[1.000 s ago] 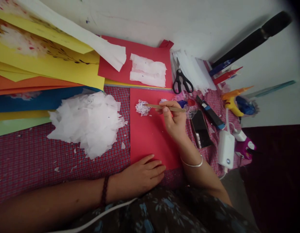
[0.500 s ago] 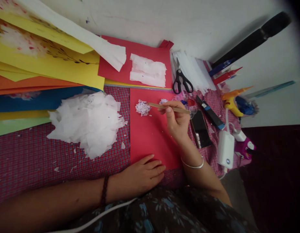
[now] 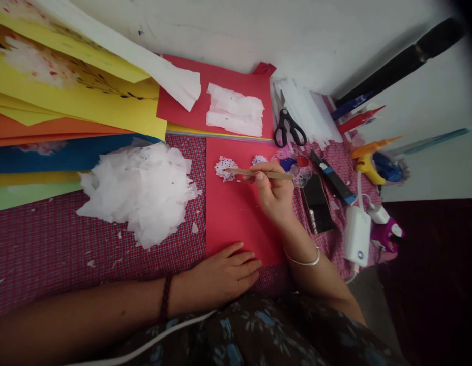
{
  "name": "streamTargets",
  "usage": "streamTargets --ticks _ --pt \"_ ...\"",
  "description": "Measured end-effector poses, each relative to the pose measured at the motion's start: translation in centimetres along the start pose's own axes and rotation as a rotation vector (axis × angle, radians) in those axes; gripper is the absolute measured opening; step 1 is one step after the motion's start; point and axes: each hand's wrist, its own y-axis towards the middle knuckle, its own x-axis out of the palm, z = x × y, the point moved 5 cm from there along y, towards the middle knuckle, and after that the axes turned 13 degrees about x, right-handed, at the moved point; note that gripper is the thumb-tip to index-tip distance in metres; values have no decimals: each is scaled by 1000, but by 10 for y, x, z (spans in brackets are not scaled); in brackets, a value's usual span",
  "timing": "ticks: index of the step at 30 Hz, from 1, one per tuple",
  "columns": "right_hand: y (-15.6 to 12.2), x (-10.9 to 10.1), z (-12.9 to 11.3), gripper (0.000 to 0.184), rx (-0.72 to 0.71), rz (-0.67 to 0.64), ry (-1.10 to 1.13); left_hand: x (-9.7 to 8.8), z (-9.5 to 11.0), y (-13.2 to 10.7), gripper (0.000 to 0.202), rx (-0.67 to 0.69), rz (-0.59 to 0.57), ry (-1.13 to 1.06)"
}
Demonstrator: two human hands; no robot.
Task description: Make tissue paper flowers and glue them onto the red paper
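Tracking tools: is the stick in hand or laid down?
In hand: the right hand pinches the stick, tip at the larger speckled cluster.

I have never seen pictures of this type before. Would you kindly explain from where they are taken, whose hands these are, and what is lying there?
There is no robot here. One camera, worn on a person's head, looks forward and down, so the two bare hands are the wearer's own. The right hand holds a thin wooden stick, its tip at a cluster of white, blue-specked paper bits; the view does not settle whether they touch. The left hand lies flat at the near edge of a red sheet and holds nothing. Beneath is a checked cloth. A large pile of white paper pieces lies to the left; black-handled scissors and what looks like a phone lie to the right.
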Motion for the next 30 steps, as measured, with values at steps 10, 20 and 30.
streamTargets --ticks 10,20,30 --pt "2 4 2 18 -10 -32 -89 3 0 0 31 -1 -13 11" --pt "3 -15 1 23 26 90 -28 0 0 1 29 -3 6 14" --pt "4 -15 -4 20 -5 95 -34 0 0 1 28 -5 7 1"
